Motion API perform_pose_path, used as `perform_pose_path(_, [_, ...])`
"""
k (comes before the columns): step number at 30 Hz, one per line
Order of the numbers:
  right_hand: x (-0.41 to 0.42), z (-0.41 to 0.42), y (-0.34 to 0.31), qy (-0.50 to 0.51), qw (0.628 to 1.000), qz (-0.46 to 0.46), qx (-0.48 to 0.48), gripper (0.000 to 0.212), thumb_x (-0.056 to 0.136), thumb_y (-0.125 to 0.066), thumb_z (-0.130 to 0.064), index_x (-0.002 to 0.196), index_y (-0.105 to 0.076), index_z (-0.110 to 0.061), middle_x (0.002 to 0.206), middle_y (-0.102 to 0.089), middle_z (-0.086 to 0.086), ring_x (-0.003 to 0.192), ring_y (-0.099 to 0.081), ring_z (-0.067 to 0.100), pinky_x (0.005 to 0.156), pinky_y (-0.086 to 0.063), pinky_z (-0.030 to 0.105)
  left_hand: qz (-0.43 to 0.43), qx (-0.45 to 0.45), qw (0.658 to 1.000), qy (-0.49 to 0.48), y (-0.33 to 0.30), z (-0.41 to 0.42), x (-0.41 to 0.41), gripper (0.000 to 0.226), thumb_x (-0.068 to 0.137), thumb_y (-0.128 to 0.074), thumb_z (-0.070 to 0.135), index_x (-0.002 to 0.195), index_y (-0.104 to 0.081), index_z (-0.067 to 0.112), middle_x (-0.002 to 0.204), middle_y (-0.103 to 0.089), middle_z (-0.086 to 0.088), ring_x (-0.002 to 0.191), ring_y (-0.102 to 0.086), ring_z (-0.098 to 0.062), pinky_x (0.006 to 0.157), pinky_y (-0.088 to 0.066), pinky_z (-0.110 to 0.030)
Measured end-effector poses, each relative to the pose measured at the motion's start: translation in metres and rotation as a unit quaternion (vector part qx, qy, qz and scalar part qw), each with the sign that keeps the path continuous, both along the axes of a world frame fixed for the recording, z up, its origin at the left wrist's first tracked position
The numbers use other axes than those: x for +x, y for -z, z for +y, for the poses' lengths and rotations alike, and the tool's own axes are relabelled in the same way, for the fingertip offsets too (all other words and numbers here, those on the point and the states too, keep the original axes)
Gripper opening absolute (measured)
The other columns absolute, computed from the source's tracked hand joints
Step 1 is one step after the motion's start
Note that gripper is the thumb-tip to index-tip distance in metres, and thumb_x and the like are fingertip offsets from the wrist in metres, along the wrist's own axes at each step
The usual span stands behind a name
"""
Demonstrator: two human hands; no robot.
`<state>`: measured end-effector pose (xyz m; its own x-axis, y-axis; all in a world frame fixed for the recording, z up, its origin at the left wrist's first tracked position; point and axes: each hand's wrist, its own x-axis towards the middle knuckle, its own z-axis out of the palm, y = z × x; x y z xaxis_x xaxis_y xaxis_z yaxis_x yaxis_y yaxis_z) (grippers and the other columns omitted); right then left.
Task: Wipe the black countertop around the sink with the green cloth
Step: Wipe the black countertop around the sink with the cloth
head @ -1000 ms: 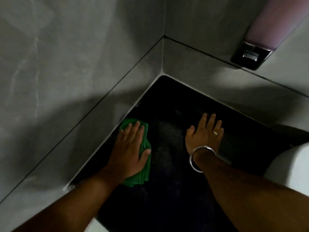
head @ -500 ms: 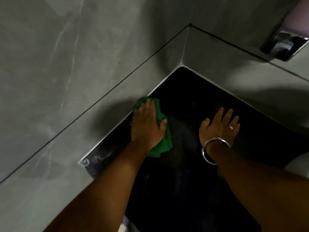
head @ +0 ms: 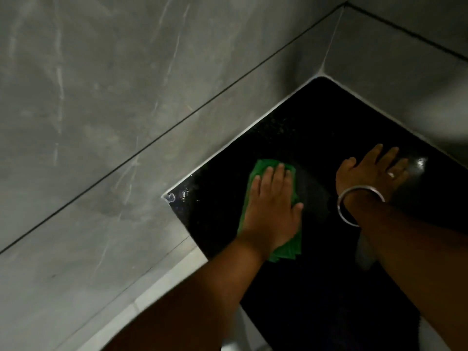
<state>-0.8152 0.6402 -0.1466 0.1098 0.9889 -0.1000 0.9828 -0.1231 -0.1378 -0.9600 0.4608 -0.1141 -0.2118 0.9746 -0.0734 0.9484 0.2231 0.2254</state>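
Fingers (head: 272, 177) of the left hand (head: 272, 214) press flat on the green cloth (head: 258, 171), its long axis pointing toward the table (head: 316, 127)'s far corner, while the right hand (head: 372, 171) rests open and empty.

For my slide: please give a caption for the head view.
Left hand presses green cloth on black countertop; right hand rests flat.

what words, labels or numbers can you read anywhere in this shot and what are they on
None: no readable text shows in the head view.
green cloth: plain, no tag or print visible.
black countertop: only specks and wet glints.
grey wall tiles: veining only.
bangle and ring: no engraving can be made out.
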Motion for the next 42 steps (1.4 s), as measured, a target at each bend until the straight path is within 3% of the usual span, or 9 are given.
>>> perform_pose_path(9, [-0.002, -0.002, -0.004, 0.010, 1.000, -0.005, 0.009, 0.075, 0.085, -0.023, -0.048, 0.150, -0.016, -0.012, 0.160, -0.010, 0.017, 0.145, -0.007, 0.043, 0.116, 0.002, 0.054, 0.004, -0.048, 0.999, -0.024, -0.015, -0.100, -0.144, 0.075, 0.095, -0.037, 0.056, 0.156, -0.025, 0.012, 0.163, -0.025, -0.012, 0.150, -0.025, -0.033, 0.121, -0.022, -0.050])
perform_pose_path(15, [-0.009, -0.009, -0.015, 0.005, 1.000, 0.010, 0.002, 0.071, 0.090, -0.029, -0.044, 0.151, -0.015, -0.011, 0.160, -0.009, 0.018, 0.145, -0.005, 0.042, 0.116, 0.003, 0.054, 0.028, -0.042, 0.995, -0.087, -0.008, -0.088, -0.112, 0.072, 0.094, -0.033, 0.051, 0.153, -0.029, 0.010, 0.162, -0.027, -0.014, 0.149, -0.023, -0.037, 0.121, -0.022, -0.053])
perform_pose_path(21, [-0.006, -0.008, -0.020, 0.004, 1.000, 0.014, -0.009, 0.071, 0.091, -0.031, -0.044, 0.151, -0.014, -0.012, 0.161, -0.007, 0.016, 0.146, -0.004, 0.040, 0.117, 0.001, 0.052, 0.010, -0.042, 0.999, 0.024, -0.006, -0.079, -0.110, 0.079, 0.092, -0.031, 0.056, 0.155, -0.027, 0.008, 0.162, -0.028, -0.014, 0.149, -0.026, -0.037, 0.121, -0.023, -0.053])
perform_pose_path(25, [-0.006, -0.007, -0.017, 0.003, 1.000, 0.016, -0.007, 0.072, 0.089, -0.028, -0.045, 0.151, -0.013, -0.013, 0.161, -0.007, 0.016, 0.146, -0.003, 0.041, 0.117, -0.001, 0.053, 0.011, -0.027, 0.999, -0.038, -0.009, -0.107, -0.149, 0.076, 0.095, -0.032, 0.055, 0.153, -0.029, 0.007, 0.159, -0.032, -0.017, 0.144, -0.033, -0.039, 0.118, -0.028, -0.055])
perform_pose_path(29, [-0.006, -0.005, -0.014, 0.000, 1.000, 0.016, -0.009, 0.073, 0.088, -0.026, -0.046, 0.151, -0.011, -0.013, 0.161, -0.005, 0.016, 0.146, -0.002, 0.041, 0.117, -0.001, 0.054, 0.032, -0.024, 0.996, -0.086, -0.009, -0.087, -0.100, 0.078, 0.092, -0.036, 0.051, 0.152, -0.030, 0.002, 0.159, -0.030, -0.023, 0.145, -0.028, -0.045, 0.120, -0.022, -0.056])
perform_pose_path(33, [-0.003, -0.003, -0.011, -0.002, 1.000, 0.019, -0.009, 0.073, 0.089, -0.024, -0.047, 0.151, -0.011, -0.012, 0.161, -0.005, 0.017, 0.145, -0.002, 0.042, 0.117, -0.001, 0.054, 0.034, -0.014, 0.990, 0.136, -0.002, -0.078, -0.015, 0.080, 0.088, -0.046, 0.049, 0.156, -0.023, 0.012, 0.164, -0.022, -0.012, 0.150, -0.020, -0.035, 0.123, -0.003, -0.047])
perform_pose_path(37, [-0.002, -0.001, -0.007, -0.004, 1.000, 0.016, -0.004, 0.073, 0.088, -0.023, -0.048, 0.151, -0.012, -0.012, 0.161, -0.006, 0.017, 0.145, -0.003, 0.042, 0.117, -0.002, 0.054, 0.017, -0.001, 0.954, 0.299, 0.001, -0.106, -0.019, 0.070, 0.096, -0.040, 0.046, 0.157, -0.021, 0.019, 0.165, -0.022, -0.003, 0.152, -0.019, -0.025, 0.124, -0.011, -0.044])
perform_pose_path(39, [-0.002, -0.002, -0.006, -0.004, 1.000, 0.012, 0.000, 0.073, 0.088, -0.025, -0.047, 0.151, -0.012, -0.012, 0.160, -0.006, 0.017, 0.145, -0.003, 0.043, 0.116, -0.001, 0.054, 0.049, 0.019, 0.965, 0.256, 0.001, -0.113, -0.078, 0.066, 0.098, -0.038, 0.046, 0.155, -0.027, 0.015, 0.163, -0.027, -0.006, 0.150, -0.025, -0.028, 0.123, -0.017, -0.045])
perform_pose_path(42, [-0.003, -0.002, -0.009, -0.008, 1.000, 0.014, -0.002, 0.073, 0.090, -0.026, -0.046, 0.151, -0.011, -0.011, 0.160, -0.005, 0.018, 0.145, -0.002, 0.043, 0.116, 0.001, 0.055, 0.027, 0.003, 0.999, 0.027, -0.005, -0.121, -0.153, 0.068, 0.096, -0.036, 0.047, 0.152, -0.035, 0.008, 0.160, -0.032, -0.013, 0.146, -0.032, -0.036, 0.116, -0.030, -0.057])
